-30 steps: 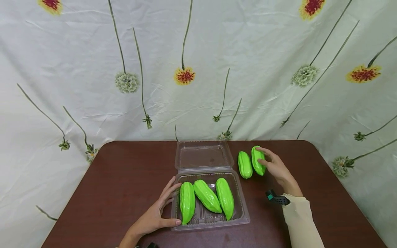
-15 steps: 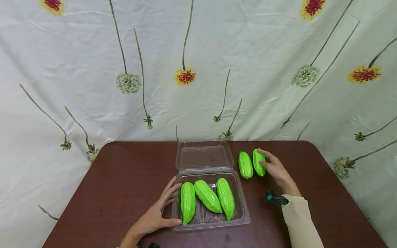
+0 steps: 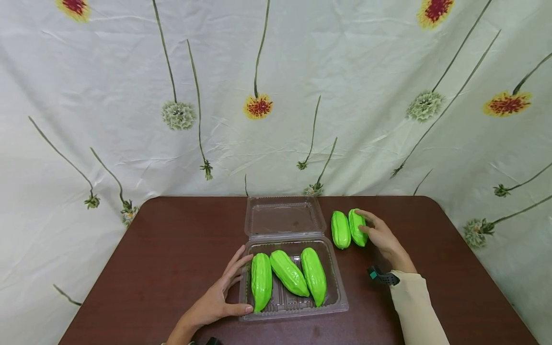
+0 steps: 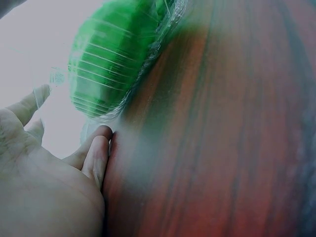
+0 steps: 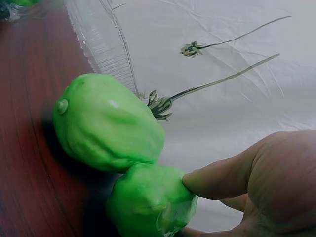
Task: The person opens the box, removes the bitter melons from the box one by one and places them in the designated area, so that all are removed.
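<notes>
My right hand (image 3: 381,235) pinches a bright green, ridged, oblong fruit (image 3: 355,230) at the back right of the table. In the right wrist view the thumb (image 5: 217,180) presses its side and the other fingers are partly hidden behind it. A second such fruit (image 3: 340,231) lies alongside on the left, and the two meet in that view. My left hand (image 3: 215,297) rests against the left side of a clear plastic clamshell box (image 3: 297,311), thumb at its front corner, fingers spread along the rim. Inside lie three more green fruits (image 3: 288,273).
The box's lid (image 3: 282,215) is folded back toward the rear edge of the dark brown table (image 3: 181,249). A white flower-print cloth (image 3: 276,143) hangs behind the table. A dark band (image 3: 384,275) circles the right wrist.
The fruit in my right hand has come slightly nearer and shifted left, up close to its neighbour. My left hand and the box have stayed in place.
</notes>
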Demonstrator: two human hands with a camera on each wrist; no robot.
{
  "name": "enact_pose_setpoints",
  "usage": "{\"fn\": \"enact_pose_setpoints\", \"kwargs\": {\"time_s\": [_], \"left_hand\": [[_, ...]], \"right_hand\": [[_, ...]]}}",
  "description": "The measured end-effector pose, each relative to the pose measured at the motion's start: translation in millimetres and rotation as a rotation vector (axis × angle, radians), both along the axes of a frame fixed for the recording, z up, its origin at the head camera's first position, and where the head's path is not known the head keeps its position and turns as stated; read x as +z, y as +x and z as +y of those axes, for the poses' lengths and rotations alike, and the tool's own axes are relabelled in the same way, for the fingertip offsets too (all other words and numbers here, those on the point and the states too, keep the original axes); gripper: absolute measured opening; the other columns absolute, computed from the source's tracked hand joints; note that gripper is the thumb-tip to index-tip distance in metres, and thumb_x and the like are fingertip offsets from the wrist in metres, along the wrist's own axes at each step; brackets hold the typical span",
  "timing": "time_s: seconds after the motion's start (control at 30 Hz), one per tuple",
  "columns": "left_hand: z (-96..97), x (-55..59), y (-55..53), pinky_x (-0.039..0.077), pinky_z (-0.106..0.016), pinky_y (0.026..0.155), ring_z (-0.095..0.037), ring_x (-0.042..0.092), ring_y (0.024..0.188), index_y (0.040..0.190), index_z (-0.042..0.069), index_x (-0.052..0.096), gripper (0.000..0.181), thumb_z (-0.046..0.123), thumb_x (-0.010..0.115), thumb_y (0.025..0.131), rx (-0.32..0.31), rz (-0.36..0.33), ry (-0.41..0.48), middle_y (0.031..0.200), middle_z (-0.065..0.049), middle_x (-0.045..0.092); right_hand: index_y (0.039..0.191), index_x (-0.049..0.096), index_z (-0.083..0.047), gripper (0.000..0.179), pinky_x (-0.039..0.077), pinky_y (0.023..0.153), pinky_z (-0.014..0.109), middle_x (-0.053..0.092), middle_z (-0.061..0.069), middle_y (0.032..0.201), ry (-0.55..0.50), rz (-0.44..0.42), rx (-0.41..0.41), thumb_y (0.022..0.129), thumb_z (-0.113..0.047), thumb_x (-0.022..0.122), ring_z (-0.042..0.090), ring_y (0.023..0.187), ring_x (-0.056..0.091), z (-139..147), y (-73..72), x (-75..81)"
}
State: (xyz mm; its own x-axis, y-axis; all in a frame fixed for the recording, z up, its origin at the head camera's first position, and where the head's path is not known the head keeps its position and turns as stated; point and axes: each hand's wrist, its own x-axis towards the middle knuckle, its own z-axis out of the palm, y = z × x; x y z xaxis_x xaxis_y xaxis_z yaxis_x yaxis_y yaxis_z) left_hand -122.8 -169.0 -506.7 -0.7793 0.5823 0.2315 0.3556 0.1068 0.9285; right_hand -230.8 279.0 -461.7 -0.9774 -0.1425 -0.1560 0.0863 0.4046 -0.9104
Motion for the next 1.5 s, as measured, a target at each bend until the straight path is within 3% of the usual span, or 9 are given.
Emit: {"fn": "enact_pose_setpoints", "kwargs": {"time_s": [0.4, 0.97, 1.27, 1.5], "left_hand": [[-0.5, -0.3, 0.7, 0.031, -0.02, 0.111, 0.003, 0.021, 0.147, 0.161, 0.012, 0.018, 0.097, 0.002, 0.076, 0.084, 0.01, -0.034, -0.006, 0.169, -0.012, -0.012], [-0.1, -1.9, 0.9, 0.031, -0.021, 0.111, 0.0, 0.022, 0.147, 0.161, 0.011, 0.018, 0.098, 0.005, 0.076, 0.083, 0.011, -0.001, -0.014, 0.169, -0.011, -0.01], [-0.9, -1.3, 1.4, 0.031, -0.018, 0.11, 0.005, 0.02, 0.146, 0.161, 0.011, 0.016, 0.098, 0.002, 0.075, 0.084, 0.003, -0.036, -0.001, 0.169, -0.011, -0.011], [-0.5, 0.5, 1.1, 0.03, -0.018, 0.11, 0.007, 0.018, 0.146, 0.162, 0.011, 0.016, 0.097, 0.0, 0.074, 0.085, 0.0, -0.044, 0.012, 0.169, -0.011, -0.012]], "right_hand": [[0.158, 0.028, -0.006, 0.054, 0.015, 0.115, 0.069, 0.013, 0.027, 0.164, 0.005, -0.02, 0.005, 0.106, -0.005, 0.04, 0.048, 0.151, 0.008, 2.1, -0.8, -1.5], [0.157, 0.03, -0.006, 0.053, 0.019, 0.115, 0.067, 0.019, 0.028, 0.162, 0.021, 0.011, -0.029, 0.105, -0.005, 0.041, 0.047, 0.15, 0.016, 7.3, 0.3, -0.2], [0.157, 0.031, -0.008, 0.051, 0.031, 0.109, 0.066, 0.021, 0.027, 0.162, 0.072, 0.091, -0.016, 0.107, -0.01, 0.042, 0.048, 0.138, 0.035, 3.8, 8.6, 19.0], [0.155, 0.037, -0.012, 0.049, 0.037, 0.102, 0.064, 0.028, 0.022, 0.16, 0.087, 0.134, 0.036, 0.107, -0.013, 0.045, 0.046, 0.135, 0.038, -14.2, 12.1, 37.5]]}}
